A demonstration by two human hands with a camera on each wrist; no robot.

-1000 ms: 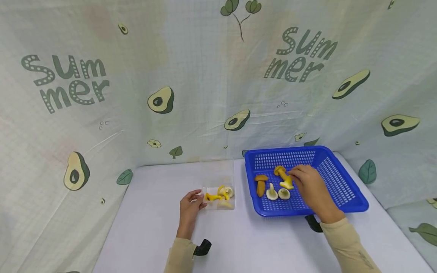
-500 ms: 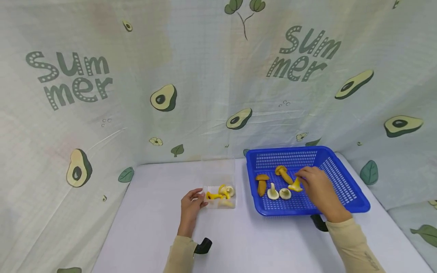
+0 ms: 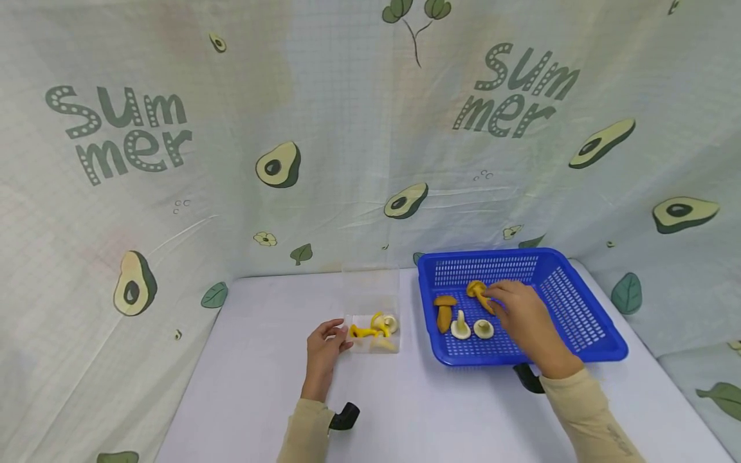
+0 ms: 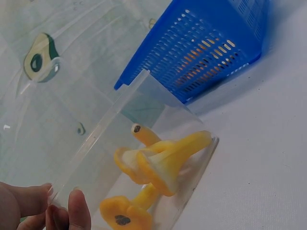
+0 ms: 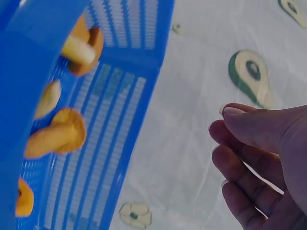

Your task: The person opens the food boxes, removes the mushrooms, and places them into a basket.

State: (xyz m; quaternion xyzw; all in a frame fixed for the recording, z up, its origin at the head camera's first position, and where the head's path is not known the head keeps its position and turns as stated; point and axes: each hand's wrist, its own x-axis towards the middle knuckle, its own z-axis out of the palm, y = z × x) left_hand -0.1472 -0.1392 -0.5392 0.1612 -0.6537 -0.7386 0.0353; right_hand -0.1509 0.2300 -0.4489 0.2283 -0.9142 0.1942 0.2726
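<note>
My left hand (image 3: 323, 350) pinches the left wall of a clear plastic box (image 4: 103, 132) between thumb and fingers. Inside lie several yellow trumpet-shaped mushrooms (image 4: 165, 165), plus a white-capped mushroom (image 3: 390, 323) in the head view. Over the blue basket (image 3: 570, 350) is my right hand (image 3: 527, 321), its fingertips overlapping a long-stemmed brown mushroom (image 3: 476, 289) in the head view. The right wrist view shows that right hand (image 5: 264, 158) with loosely bent fingers and nothing between them. A thick brown mushroom (image 3: 444, 314) and two white mushrooms (image 3: 483, 328) lie left of it in the basket.
The clear lid (image 3: 370, 283) stands raised behind the box. The basket's slotted walls rise around its mushrooms, right of the box on the white tabletop (image 3: 405, 411). A curtain printed with avocados (image 3: 278, 165) hangs behind the table.
My right hand has let go of a yellow mushroom, now hidden from the head view, and has shifted left toward the long-stemmed brown mushroom. The left hand stays at the box.
</note>
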